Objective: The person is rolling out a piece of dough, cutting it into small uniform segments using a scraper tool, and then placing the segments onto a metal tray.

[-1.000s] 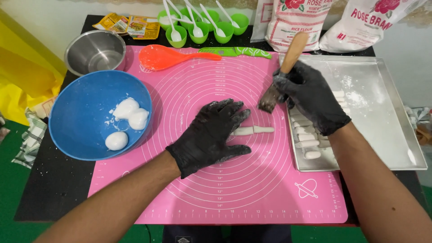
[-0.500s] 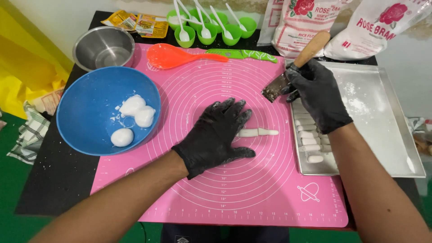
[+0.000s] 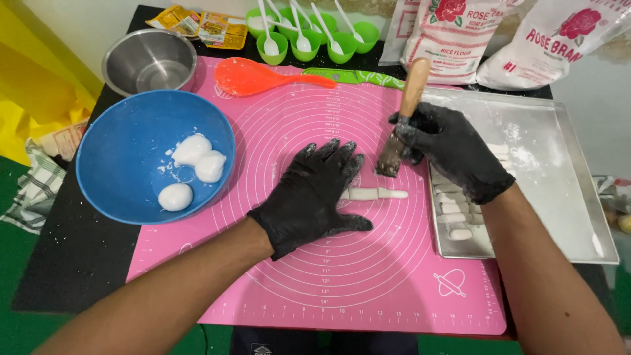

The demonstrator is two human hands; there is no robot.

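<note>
While the left hand (image 3: 314,195) lies flat, fingers spread, on a dough strip (image 3: 376,193), the right hand (image 3: 447,150) grips a wooden-handled scraper (image 3: 401,121).

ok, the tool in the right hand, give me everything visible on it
The scraper has a pale wooden handle at the top and a flat metal blade below, dusted white. It tilts, handle up toward the flour bags, blade edge low over the pink mat, just above the dough strip. The gloved right hand grips it where handle meets blade. Contact with the mat can't be told.
</note>
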